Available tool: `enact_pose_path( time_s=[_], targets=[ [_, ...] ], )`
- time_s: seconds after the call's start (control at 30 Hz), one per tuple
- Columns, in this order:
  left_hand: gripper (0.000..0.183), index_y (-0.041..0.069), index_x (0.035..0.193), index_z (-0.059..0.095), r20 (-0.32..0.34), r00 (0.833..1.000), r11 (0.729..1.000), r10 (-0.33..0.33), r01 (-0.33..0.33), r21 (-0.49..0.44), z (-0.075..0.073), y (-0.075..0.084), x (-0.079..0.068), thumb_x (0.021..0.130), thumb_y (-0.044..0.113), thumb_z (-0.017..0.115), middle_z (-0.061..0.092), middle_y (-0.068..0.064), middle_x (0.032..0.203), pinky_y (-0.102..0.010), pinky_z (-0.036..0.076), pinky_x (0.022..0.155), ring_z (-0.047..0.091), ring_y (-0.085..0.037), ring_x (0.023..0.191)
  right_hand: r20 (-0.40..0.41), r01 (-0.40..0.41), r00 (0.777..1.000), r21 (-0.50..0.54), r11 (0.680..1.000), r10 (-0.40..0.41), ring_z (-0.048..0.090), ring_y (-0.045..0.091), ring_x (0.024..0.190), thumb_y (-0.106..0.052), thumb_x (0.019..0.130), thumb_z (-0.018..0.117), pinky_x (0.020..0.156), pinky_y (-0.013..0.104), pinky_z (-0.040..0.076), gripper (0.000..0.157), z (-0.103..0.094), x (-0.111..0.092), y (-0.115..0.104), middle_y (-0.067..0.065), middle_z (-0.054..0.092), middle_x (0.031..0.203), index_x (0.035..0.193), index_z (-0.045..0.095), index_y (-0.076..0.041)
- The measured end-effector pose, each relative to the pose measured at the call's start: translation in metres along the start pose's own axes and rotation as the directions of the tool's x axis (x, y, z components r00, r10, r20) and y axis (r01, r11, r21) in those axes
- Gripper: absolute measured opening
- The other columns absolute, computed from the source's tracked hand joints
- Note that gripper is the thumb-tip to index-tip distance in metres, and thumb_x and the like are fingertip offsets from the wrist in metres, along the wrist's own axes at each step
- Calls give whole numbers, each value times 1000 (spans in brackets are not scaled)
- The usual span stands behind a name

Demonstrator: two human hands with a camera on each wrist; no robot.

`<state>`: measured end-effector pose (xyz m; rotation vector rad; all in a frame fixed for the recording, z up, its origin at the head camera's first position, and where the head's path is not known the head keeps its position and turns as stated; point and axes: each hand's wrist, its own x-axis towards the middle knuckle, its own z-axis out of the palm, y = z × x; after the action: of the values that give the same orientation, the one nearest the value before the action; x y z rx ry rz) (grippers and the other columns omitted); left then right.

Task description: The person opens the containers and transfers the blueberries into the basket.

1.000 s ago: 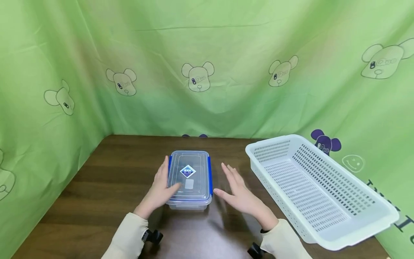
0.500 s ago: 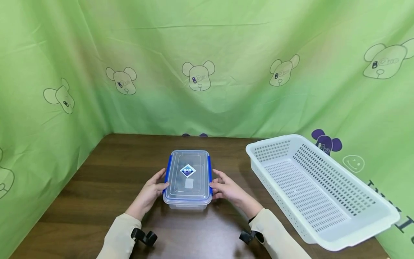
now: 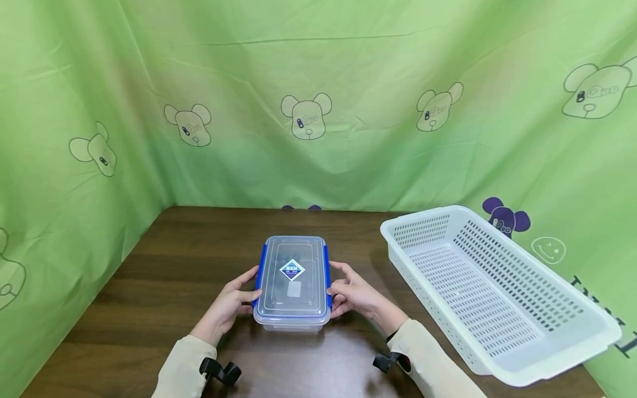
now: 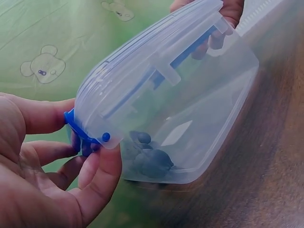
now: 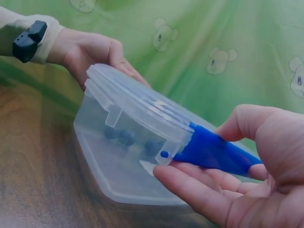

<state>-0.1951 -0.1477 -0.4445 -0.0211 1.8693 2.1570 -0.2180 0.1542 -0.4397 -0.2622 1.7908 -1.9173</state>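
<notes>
a clear lidded box (image 3: 293,305) sits on the dark wooden table (image 3: 174,276), straight in front of the person and between the two hands. the left hand (image 3: 224,310) pinches the blue latch (image 3: 260,271) along its side, thumb above and fingers curled underneath. the right hand (image 3: 359,298) does likewise with the other blue latch (image 5: 213,149), its fingers bent below the strip. from here i can't tell whether either one is fastened. a diamond sticker (image 3: 292,270) lettered "bxh" is on the lid, a small pale rectangle (image 3: 294,289) just below it. through the cloudy walls i make out some dark roundish shapes (image 4: 154,161). over to the person's right, apart from the box, is a white slotted basket (image 3: 478,301), set at a slant. a green curtain (image 3: 224,72) printed with cartoon heads hangs behind.
</notes>
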Motion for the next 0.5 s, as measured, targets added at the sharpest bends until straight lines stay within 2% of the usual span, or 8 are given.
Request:
enact_pose_path(
  time_s=[0.27,0.5],
  targets=[
    [70,0,154,29,2,1000,1000,-10,10,-6,-1,-1,0,90,-2,59,30,-24,151,-28,57,63,67,-16,72,13,-62,998,-6,998,62,59,14,50,-3,77,50,55,38,59,68,3,6,-2,10,62,67,137,23,14],
    [71,-1,154,28,22,1000,1000,3,-3,13,1,3,-2,91,-2,59,29,-26,151,-28,57,63,67,-16,72,-52,-88,995,-92,992,84,58,16,47,-6,80,49,50,37,57,47,6,7,-7,12,60,68,122,37,13]
  ],
)
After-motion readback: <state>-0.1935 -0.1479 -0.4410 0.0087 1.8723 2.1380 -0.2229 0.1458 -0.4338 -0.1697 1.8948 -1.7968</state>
